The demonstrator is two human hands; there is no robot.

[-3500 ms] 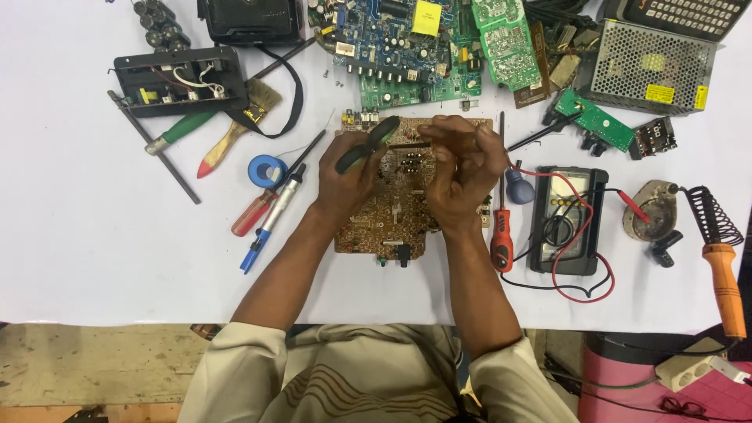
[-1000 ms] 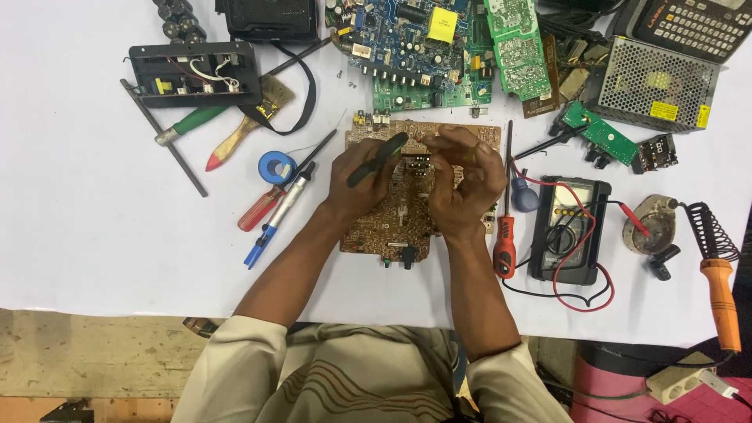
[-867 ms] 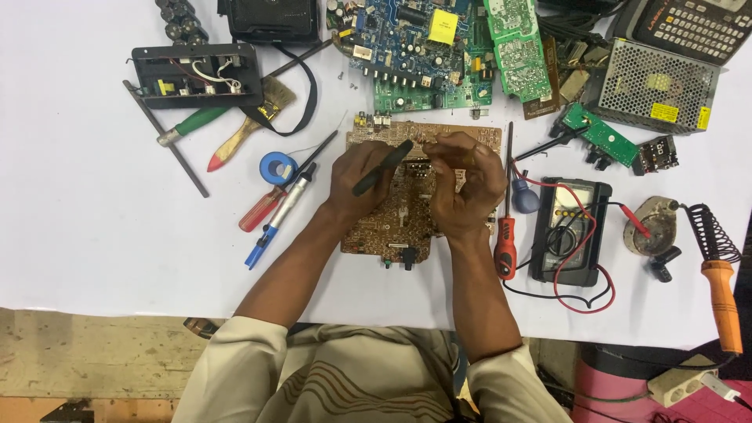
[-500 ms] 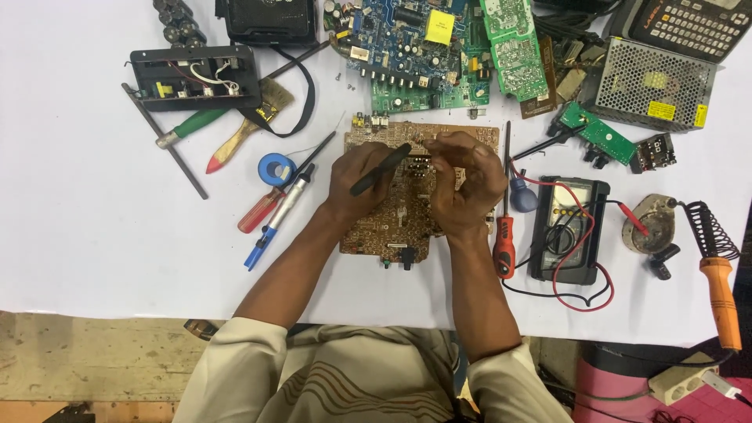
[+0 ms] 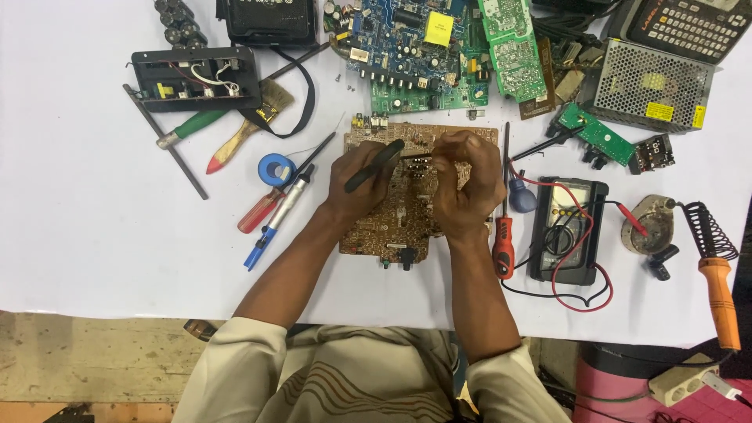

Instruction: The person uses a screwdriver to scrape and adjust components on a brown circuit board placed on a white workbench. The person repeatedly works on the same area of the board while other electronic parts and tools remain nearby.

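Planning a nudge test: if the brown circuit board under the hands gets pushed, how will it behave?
The brown circuit board is a flat rigid-looking panel, so it would probably slide whole, not flex. It lies flat on the white table, so tipping or rolling seems unlikely. The left hand and right hand rest on it, likely pinning it.

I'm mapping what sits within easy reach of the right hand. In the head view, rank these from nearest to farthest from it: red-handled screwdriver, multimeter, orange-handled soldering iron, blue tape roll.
Measured from the right hand:
1. Red-handled screwdriver, just to its right.
2. Multimeter, further right, past the screwdriver.
3. Blue tape roll, out to the left, beyond the left hand.
4. Orange-handled soldering iron, near the table's right edge.
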